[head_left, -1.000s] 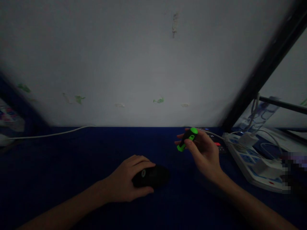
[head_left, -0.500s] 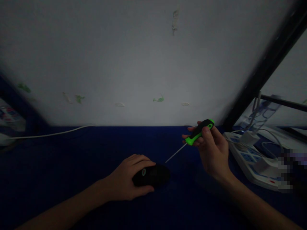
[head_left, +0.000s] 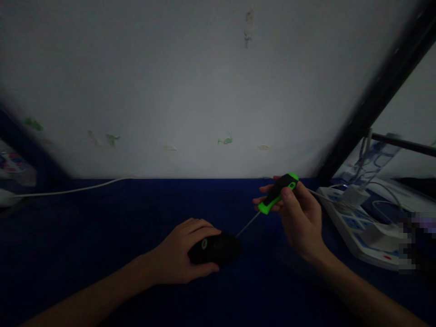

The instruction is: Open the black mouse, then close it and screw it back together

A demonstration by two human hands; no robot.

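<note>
A black computer mouse [head_left: 223, 249] lies underside up on the dark blue table, a small ringed mark showing near its left end. My left hand [head_left: 185, 252] grips it from the left, with the thumb on the near side and fingers on the far side. In my right hand [head_left: 301, 213] is a green and black screwdriver [head_left: 277, 193], held by the handle. Its thin metal shaft slants down to the left, and the tip is at the mouse's far right edge. Dim light hides whether the tip touches.
A white power strip [head_left: 354, 231] with plugs and cables stands at the right. The white cable [head_left: 85, 187] runs along the table at the left. A pale wall [head_left: 190, 91] rises behind the table, and a dark metal frame post [head_left: 368, 104] slants at the right.
My right hand has moved slightly left and down with the screwdriver, bringing its tip to the mouse's edge. My left hand and the mouse have stayed in place.
</note>
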